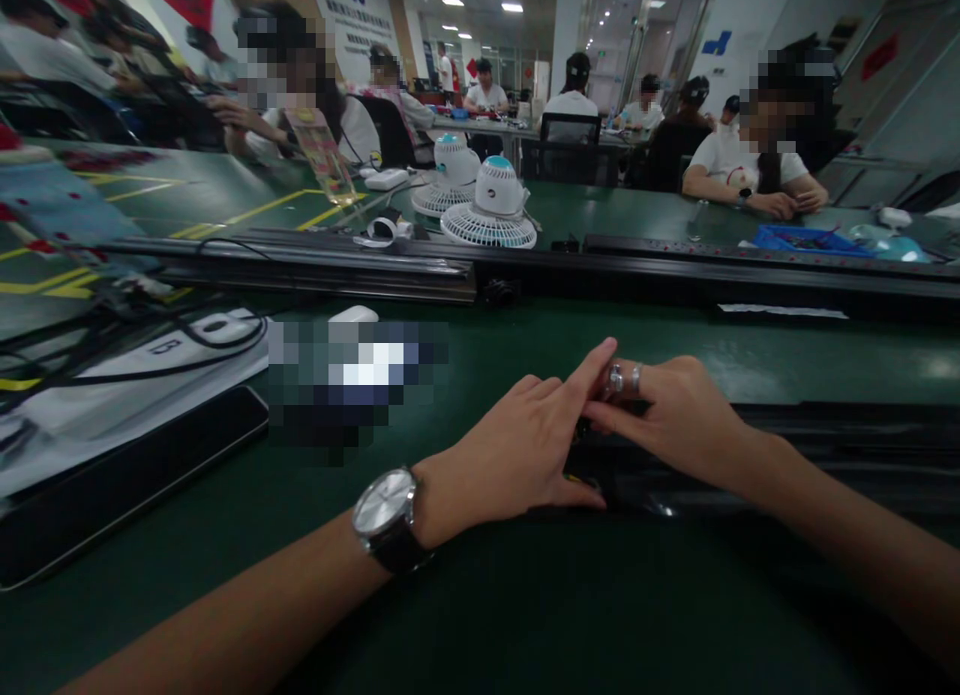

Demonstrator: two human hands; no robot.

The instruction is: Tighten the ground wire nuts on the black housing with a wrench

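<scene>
My left hand (517, 445), with a silver-faced watch (386, 502) on its wrist, reaches in from the left. Its index finger points up and the other fingers curl over. My right hand (675, 405) wears silver rings (624, 377), its thumb and fingers pinched against the left fingers. Small dark bits and a trace of yellow show between the hands. What they grip is mostly hidden, so I cannot name it. Both hands are at the left end of a long, shiny black piece (847, 455) lying on the green table (480, 595).
Left lie a pixelated phone-like object (360, 370), a long black bar (135, 480), a white case (354, 316) and cables (135, 370). Dark rails (337, 275) cross the table. Beyond are white fans (491, 215), a blue tray (806, 239) and several seated people (746, 170).
</scene>
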